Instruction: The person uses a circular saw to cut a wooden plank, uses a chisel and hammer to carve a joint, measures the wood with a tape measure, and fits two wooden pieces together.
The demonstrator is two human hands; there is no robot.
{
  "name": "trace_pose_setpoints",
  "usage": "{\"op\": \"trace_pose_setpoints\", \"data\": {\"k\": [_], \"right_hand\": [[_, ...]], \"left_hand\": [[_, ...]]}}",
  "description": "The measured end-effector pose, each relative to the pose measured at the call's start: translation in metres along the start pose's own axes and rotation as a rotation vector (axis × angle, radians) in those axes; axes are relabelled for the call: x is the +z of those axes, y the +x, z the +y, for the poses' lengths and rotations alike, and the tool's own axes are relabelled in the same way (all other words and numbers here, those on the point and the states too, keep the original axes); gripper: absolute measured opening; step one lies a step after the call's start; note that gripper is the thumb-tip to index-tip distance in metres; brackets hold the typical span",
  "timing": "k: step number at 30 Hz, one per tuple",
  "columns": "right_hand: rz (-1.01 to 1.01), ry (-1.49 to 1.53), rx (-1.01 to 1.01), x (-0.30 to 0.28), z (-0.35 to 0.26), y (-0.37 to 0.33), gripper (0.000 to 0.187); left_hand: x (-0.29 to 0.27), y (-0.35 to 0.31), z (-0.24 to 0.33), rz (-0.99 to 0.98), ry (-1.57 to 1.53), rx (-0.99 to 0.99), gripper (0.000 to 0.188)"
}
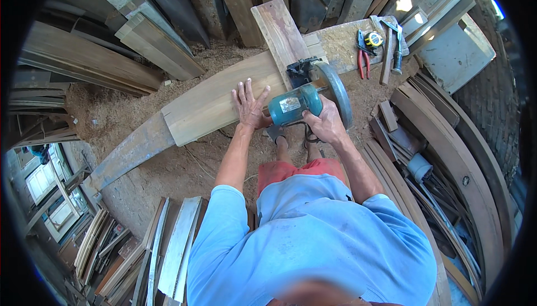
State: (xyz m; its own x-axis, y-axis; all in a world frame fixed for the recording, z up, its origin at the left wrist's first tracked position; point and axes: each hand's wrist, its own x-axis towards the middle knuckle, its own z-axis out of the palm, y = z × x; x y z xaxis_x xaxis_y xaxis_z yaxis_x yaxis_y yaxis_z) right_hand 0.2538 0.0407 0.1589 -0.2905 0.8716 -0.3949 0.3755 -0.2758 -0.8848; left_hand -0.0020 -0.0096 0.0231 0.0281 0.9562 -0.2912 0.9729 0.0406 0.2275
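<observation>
A green circular saw (292, 106) with a curved metal blade guard (339, 94) sits at the right end of a wide pale plank (210, 103). My right hand (326, 120) is closed round the saw's rear handle. Fingers spread, my left hand (250, 104) lies flat on the plank, its heel close to the saw's motor housing. A shorter reddish board (281, 34) lies crosswise over the plank, reaching away from me, and the saw's base is against its near end. The blade is hidden by the guard.
Beneath the plank runs a long worn bench board (128, 149). On its right end lie red-handled pliers (363, 60), a yellow tape measure (373, 39) and a hammer (397, 54). Boards (159, 46) lean at the back; curved timbers (453, 155) are stacked at right. Sawdust (106, 107) covers the ground.
</observation>
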Motion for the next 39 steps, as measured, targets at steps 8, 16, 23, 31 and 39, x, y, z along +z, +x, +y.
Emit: {"op": "trace_pose_setpoints", "data": {"k": [8, 16, 23, 31, 39], "right_hand": [[0.001, -0.059, 0.006, -0.004, -0.005, 0.002, 0.026], [0.096, -0.001, -0.027, -0.034, 0.002, -0.058, 0.034], [0.170, 0.125, 0.272, -0.072, 0.029, -0.111, 0.035], [0.249, 0.127, 0.244, -0.082, 0.053, -0.110, 0.035], [0.196, 0.155, 0.191, -0.080, 0.034, -0.103, 0.029]], "left_hand": [[-0.001, 0.002, 0.002, 0.002, 0.033, -0.001, 0.110], [0.000, -0.001, 0.001, 0.023, -0.018, -0.006, 0.115], [0.005, -0.001, -0.002, 0.029, 0.032, 0.017, 0.123], [0.007, 0.000, -0.004, 0.067, 0.049, 0.044, 0.125], [0.006, -0.001, -0.002, 0.052, 0.038, 0.037, 0.124]]}}
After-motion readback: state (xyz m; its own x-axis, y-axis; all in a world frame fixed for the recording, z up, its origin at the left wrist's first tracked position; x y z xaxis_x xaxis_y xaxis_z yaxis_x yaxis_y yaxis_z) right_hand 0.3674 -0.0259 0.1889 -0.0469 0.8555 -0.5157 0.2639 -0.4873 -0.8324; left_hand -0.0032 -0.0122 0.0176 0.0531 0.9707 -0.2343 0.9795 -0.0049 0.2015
